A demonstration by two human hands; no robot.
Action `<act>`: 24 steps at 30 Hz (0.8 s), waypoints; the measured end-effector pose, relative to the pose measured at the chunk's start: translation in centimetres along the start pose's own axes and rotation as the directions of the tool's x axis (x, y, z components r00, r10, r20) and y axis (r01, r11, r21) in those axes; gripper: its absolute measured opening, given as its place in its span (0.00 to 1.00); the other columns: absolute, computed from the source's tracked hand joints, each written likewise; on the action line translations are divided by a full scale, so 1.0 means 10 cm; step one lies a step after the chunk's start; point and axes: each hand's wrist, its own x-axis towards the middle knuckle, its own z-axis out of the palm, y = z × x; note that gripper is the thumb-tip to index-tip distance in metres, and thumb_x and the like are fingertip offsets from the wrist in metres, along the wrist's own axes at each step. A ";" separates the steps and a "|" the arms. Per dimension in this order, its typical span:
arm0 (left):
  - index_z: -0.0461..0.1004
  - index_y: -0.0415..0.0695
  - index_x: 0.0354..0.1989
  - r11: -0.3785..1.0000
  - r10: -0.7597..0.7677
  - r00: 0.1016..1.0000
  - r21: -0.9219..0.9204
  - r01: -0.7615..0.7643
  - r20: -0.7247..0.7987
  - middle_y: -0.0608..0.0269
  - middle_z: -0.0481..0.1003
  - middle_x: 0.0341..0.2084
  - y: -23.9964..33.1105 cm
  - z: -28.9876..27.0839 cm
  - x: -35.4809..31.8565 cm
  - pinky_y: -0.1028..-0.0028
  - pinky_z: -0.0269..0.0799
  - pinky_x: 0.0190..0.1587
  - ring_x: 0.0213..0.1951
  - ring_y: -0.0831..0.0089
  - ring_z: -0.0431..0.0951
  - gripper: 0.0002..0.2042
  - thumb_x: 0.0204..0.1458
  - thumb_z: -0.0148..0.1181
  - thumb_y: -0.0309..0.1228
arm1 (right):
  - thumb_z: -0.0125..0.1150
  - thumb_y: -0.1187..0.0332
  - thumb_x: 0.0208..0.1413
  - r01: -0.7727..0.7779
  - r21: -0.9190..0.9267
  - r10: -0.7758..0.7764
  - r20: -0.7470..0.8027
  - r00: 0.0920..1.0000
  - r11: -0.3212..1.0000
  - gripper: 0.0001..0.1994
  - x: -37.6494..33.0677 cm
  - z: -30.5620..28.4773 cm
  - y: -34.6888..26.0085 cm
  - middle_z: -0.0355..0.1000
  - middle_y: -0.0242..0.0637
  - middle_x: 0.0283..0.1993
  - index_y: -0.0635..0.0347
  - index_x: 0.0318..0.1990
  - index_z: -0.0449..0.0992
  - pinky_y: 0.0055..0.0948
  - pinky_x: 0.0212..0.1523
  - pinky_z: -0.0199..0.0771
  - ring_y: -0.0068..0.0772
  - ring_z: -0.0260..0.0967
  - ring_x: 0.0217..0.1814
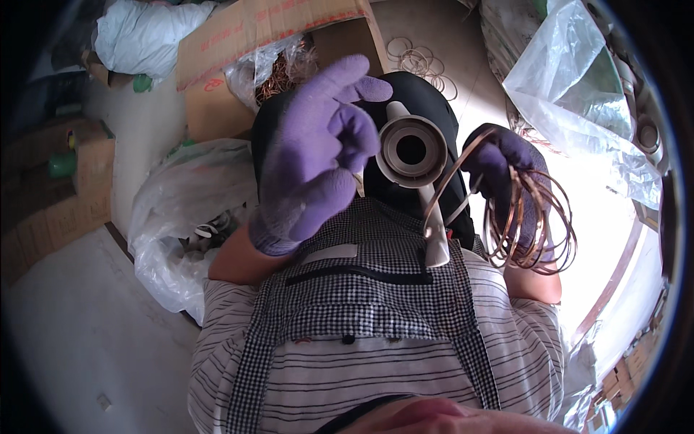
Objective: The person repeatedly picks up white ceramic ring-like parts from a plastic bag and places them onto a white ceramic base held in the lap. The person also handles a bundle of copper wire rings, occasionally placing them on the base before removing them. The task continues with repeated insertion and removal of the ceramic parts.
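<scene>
Purple-gloved, loosely open left hand (307, 145) is nearer the grey round-headed plastic fitting (412, 174), lying between the hands, long axis running near to far; the gloved right hand (497, 160) grips thin copper-coloured rings (516, 217). Left of the left hand, a clear plastic bag (170, 189) holds white pieces (208, 230); farther, a brown cardboard box (267, 30) holds copper-coloured wire (275, 78).

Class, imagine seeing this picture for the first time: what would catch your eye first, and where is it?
Most striking is the raised purple-gloved left hand, left of centre. Beside it, over the lap, sits a pale round part with a dark hole. Farther right, copper-coloured rings hang in a bundle around the gloved right hand.
</scene>
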 end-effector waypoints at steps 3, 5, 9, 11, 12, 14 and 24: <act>0.72 0.37 0.59 0.883 -0.042 0.991 0.468 -0.020 0.123 0.61 0.78 0.42 0.19 -0.03 0.00 0.82 0.64 0.28 0.27 0.81 0.69 0.24 0.51 0.65 0.17 | 0.64 0.66 0.61 0.048 -0.753 0.040 0.098 0.994 0.657 0.09 0.15 -0.15 -0.29 0.73 0.34 0.34 0.63 0.38 0.76 0.29 0.35 0.72 0.27 0.71 0.34; 0.80 0.35 0.44 0.809 -0.049 0.996 0.587 -0.005 0.076 0.63 0.81 0.32 0.07 0.07 -0.03 0.79 0.75 0.36 0.32 0.79 0.80 0.11 0.52 0.67 0.16 | 0.66 0.69 0.58 0.265 -0.815 -0.150 0.218 0.964 0.515 0.07 0.13 -0.08 -0.26 0.72 0.33 0.33 0.62 0.38 0.75 0.28 0.34 0.70 0.26 0.70 0.33; 0.80 0.36 0.45 0.804 0.054 0.994 0.595 0.013 -0.096 0.59 0.82 0.35 -0.14 0.06 -0.08 0.77 0.78 0.41 0.37 0.75 0.82 0.11 0.53 0.67 0.17 | 0.70 0.75 0.53 0.224 -0.756 -0.249 0.084 0.965 0.615 0.09 0.21 0.04 -0.04 0.70 0.30 0.32 0.61 0.38 0.75 0.23 0.32 0.65 0.21 0.66 0.31; 0.80 0.37 0.45 0.720 0.095 0.985 0.693 0.031 -0.143 0.58 0.82 0.35 -0.24 0.01 -0.11 0.76 0.78 0.41 0.36 0.73 0.83 0.11 0.53 0.67 0.18 | 0.75 0.66 0.52 0.296 -0.752 -0.349 0.093 0.932 0.589 0.15 0.35 -0.02 0.19 0.72 0.33 0.35 0.62 0.39 0.75 0.22 0.31 0.70 0.22 0.68 0.29; 0.80 0.38 0.45 0.673 0.113 0.981 0.739 0.041 -0.157 0.58 0.82 0.35 -0.30 -0.01 -0.11 0.76 0.78 0.40 0.36 0.72 0.83 0.11 0.53 0.68 0.19 | 0.76 0.67 0.51 0.313 -0.802 -0.423 0.084 0.902 0.508 0.16 0.33 -0.03 0.26 0.72 0.33 0.35 0.63 0.42 0.75 0.21 0.30 0.68 0.21 0.64 0.27; 0.80 0.40 0.44 0.623 0.103 0.976 0.778 0.086 -0.190 0.58 0.80 0.35 -0.45 -0.03 -0.11 0.73 0.78 0.38 0.35 0.68 0.83 0.12 0.51 0.69 0.20 | 0.75 0.68 0.51 0.318 -0.692 -0.461 -0.024 0.887 0.648 0.18 0.40 -0.02 0.49 0.71 0.34 0.34 0.64 0.45 0.75 0.25 0.32 0.70 0.23 0.63 0.27; 0.77 0.41 0.47 0.707 0.078 0.964 0.696 0.126 -0.254 0.56 0.76 0.37 -0.74 -0.07 -0.14 0.70 0.77 0.39 0.37 0.64 0.80 0.13 0.52 0.65 0.20 | 0.65 0.69 0.59 0.328 -0.809 -0.480 0.066 0.875 0.488 0.17 0.50 -0.03 0.56 0.77 0.46 0.43 0.67 0.54 0.77 0.33 0.48 0.77 0.40 0.79 0.45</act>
